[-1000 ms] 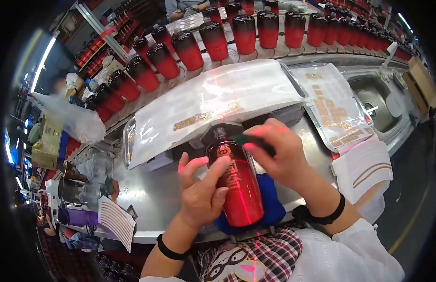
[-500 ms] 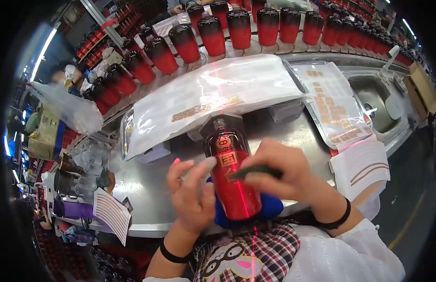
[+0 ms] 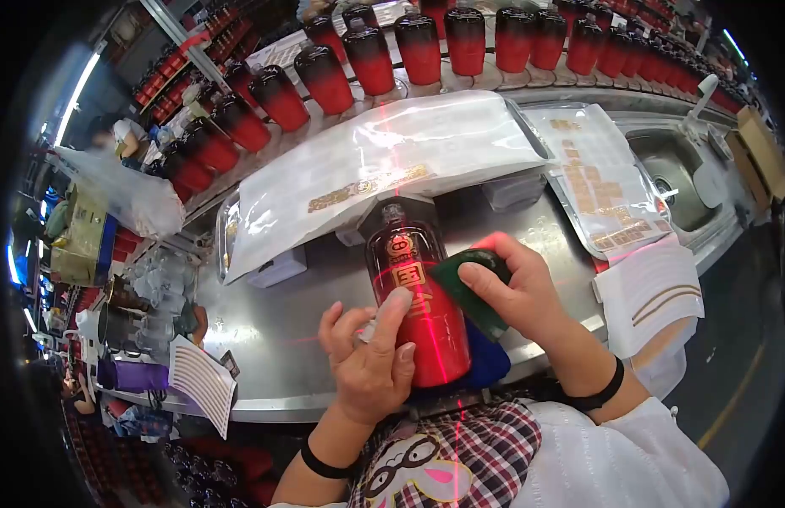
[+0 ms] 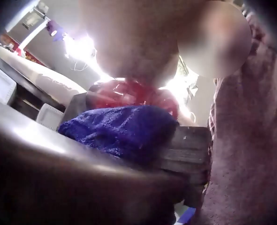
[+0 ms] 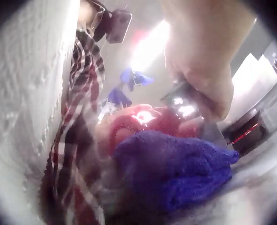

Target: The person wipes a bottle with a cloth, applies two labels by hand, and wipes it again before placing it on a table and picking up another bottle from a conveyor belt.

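Note:
A red bottle with a black shoulder (image 3: 439, 347) lies in the middle of the head view, neck away from the body, on a blue cloth (image 3: 490, 362). Gold emblem and characters (image 3: 407, 274) run down its front. The left hand (image 3: 371, 360) touches the lettering with its index fingertip, other fingers loosely bent; something small and whitish shows between them. Beside the bottle's right side the right hand (image 3: 528, 292) pinches a flat dark green piece (image 3: 470, 292), its edge close to the characters. In both wrist views the blue cloth (image 4: 122, 131) (image 5: 176, 164) lies under the bottle.
A tray covered with a white sheet (image 3: 325, 169) stands beyond the bottle, with a row of red-black bottles (image 3: 422, 55) behind it. At the right are a tray of gold pieces (image 3: 595, 195), a sink (image 3: 667, 169) and striped sheets (image 3: 650, 292). Another striped sheet (image 3: 202, 385) hangs at the left edge.
The left index finger has come back onto the lettering. The right hand has moved slightly up and right, with the green piece turned so its flat face shows. The background bottles have shifted leftward.

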Demonstrator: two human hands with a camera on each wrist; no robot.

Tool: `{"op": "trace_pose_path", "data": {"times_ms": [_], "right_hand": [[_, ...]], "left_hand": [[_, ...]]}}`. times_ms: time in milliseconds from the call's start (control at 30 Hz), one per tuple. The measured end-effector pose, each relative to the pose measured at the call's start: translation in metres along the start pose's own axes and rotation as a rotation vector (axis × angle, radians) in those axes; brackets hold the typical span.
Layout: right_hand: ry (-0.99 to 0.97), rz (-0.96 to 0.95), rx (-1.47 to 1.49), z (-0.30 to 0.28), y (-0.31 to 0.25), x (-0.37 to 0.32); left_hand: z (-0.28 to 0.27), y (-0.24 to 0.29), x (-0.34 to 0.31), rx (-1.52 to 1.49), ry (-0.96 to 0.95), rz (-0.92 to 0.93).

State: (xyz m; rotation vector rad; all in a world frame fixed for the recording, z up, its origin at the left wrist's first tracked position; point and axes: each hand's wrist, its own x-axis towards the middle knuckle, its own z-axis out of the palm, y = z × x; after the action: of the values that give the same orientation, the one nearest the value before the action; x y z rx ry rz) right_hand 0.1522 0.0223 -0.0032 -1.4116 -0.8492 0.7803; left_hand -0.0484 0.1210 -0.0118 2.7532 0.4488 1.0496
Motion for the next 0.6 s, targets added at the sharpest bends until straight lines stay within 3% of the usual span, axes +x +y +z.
{"op": "trace_pose_path", "data": {"times_ms": [100,233,433,600], "right_hand": [[-0.081,0.03,0.02,0.004,-0.002,0.001],[0.029,0.067,0.176,-0.001,0.007,-0.002],[0.0,0.06,0.146,0.001,0.011,-0.005],[-0.008,0.043,0.096,0.0,0.015,-0.004]], "left_hand": [[0.003,0.0,-0.006,-0.049,0.031,-0.022],[-0.005,-0.006,0.0,-0.113,0.042,-0.035],[-0.014,0.01,0.043,0.035,-0.169,0.148],[-0.005,0.012,0.047,-0.004,-0.145,0.104]]}}
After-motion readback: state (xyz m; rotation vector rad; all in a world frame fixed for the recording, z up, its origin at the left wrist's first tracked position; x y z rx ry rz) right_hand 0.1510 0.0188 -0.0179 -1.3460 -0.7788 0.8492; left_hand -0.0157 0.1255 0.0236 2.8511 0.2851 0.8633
